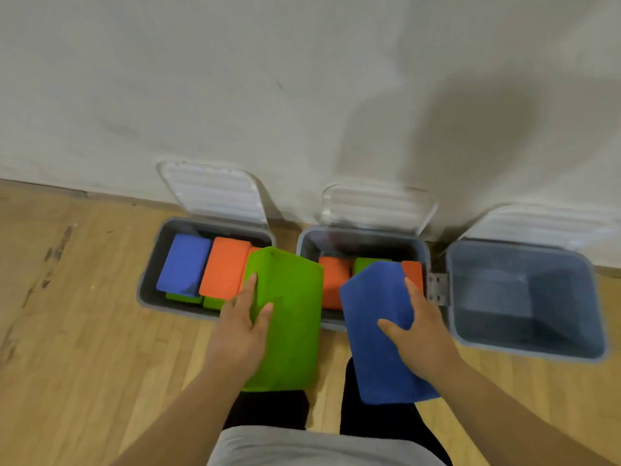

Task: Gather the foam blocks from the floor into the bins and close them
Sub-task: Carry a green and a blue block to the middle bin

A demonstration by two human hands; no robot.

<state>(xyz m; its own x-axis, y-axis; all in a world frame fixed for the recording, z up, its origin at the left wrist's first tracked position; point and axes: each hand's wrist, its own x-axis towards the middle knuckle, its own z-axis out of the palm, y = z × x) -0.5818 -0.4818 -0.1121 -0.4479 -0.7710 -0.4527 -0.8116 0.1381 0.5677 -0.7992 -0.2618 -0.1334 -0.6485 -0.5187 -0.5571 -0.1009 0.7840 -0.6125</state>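
- The left grip (240, 317), a bare hand, holds the green block (289, 314). The thumb lies on its upper face and the fingers run along its left side.
- The right grip (416, 327) holds the blue block (376, 331) the same way, with the thumb on the face and the fingers down the right side.
- Both blocks are off the floor (84, 297) and in the air in front of the person. The green one hangs over the near right corner of the left bin (144, 302). The blue one hangs over the near rim of the middle bin (302, 245).
- The left bin looks close to full. A blue block in the bin (184, 264) and an orange block (225, 267) lie on top, with green ones showing underneath.
- The middle bin is partly filled, with a second orange block (332, 280), a green one and another orange one lower down. It seems to have room above them.
- No block shows in the right bin (504, 290).
- The left lid (215, 193), middle lid (376, 206) and right lid (544, 223) all stand raised against the wall, so no bin is closed yet.
- My judgement is that gathering is well along. The two held blocks have yet to go in, probably one into each nearer bin.
- No loose block lies on the visible floor, but the view covers only this patch.
- What is left is to drop these two, fetch any others out of sight, and close the three lids.
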